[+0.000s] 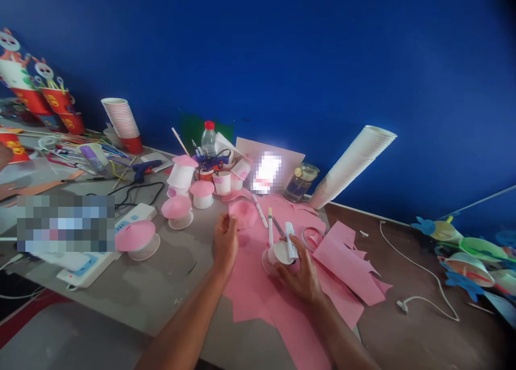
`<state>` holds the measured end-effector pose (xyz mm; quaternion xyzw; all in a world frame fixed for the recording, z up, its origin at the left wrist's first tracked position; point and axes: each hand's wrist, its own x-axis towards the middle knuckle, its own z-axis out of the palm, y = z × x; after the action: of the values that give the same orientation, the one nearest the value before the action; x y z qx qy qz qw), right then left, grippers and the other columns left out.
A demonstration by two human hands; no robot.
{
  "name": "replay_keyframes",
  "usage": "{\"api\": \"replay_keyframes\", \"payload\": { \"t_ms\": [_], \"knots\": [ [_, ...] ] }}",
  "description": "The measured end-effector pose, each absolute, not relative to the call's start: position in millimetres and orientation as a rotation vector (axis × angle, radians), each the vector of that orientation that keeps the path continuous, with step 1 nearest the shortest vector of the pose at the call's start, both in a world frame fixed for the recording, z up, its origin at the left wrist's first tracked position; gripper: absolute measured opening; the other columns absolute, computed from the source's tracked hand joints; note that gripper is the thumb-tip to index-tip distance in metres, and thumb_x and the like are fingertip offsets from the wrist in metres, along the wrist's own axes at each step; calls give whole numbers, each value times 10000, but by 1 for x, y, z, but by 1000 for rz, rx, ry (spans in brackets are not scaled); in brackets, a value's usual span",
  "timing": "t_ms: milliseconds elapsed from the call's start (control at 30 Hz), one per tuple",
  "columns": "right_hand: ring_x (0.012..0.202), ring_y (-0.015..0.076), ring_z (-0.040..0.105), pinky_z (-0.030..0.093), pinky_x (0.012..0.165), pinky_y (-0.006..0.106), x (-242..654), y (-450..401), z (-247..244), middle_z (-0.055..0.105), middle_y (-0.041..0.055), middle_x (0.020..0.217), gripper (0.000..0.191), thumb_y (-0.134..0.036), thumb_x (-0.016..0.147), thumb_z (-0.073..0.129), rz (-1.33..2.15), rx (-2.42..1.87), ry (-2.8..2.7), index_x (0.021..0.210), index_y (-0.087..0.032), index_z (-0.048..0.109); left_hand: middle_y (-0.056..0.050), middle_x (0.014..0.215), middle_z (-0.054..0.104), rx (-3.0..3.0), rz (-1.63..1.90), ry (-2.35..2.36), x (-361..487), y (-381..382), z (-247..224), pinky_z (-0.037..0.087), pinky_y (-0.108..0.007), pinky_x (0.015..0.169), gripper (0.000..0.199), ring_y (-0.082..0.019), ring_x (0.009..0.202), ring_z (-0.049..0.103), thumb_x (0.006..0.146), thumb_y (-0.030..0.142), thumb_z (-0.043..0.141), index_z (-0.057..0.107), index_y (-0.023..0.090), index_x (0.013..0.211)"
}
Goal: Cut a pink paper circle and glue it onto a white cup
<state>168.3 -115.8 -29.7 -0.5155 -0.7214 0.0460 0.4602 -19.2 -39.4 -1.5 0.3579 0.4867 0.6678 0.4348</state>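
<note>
My left hand pinches the left edge of a round pink paper piece above the pink sheets. To its right, my right hand is closed around a small white tube, with its thumb near a white paper cup. The cup rests upside down, its round base upward, on the pink paper. Two pens lie just behind the cup. Several white cups with pink paper tops stand to the left of my left hand.
A power strip and black cables lie on the left. Tall stacked white cups lean at the right, near a glass jar. Pink scissors and cut pink paper lie right of my hand. Part of another person's hand shows far left.
</note>
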Motion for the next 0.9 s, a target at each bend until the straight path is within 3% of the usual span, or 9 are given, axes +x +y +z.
{"api": "replay_keyframes", "payload": {
  "t_ms": [200, 433, 900],
  "knots": [
    [1067, 291, 590, 497, 859, 510, 171, -115, -27, 602, 145, 1152, 654, -287, 810, 625, 39, -1182, -1645, 1383, -218, 316, 60, 634, 434, 846, 1659, 1185, -17, -38, -3, 343, -194, 538, 204, -81, 551, 400, 766, 374, 582, 512, 183, 765],
    [1093, 296, 571, 484, 879, 473, 176, -110, -28, 569, 157, 1185, 600, -369, 801, 622, -119, -1357, -1443, 1323, -172, 402, 75, 602, 410, 862, 1597, 1207, -17, -39, -7, 333, -197, 519, 211, -76, 504, 377, 784, 392, 569, 511, 191, 806],
    [1135, 297, 556, 489, 888, 467, 182, -102, -33, 562, 166, 1227, 625, -351, 821, 584, -58, -1424, -1536, 1368, -179, 337, 48, 657, 455, 1036, 1460, 1248, -13, -46, -7, 360, -189, 516, 174, -90, 561, 428, 820, 350, 532, 528, 178, 851]
  ]
}}
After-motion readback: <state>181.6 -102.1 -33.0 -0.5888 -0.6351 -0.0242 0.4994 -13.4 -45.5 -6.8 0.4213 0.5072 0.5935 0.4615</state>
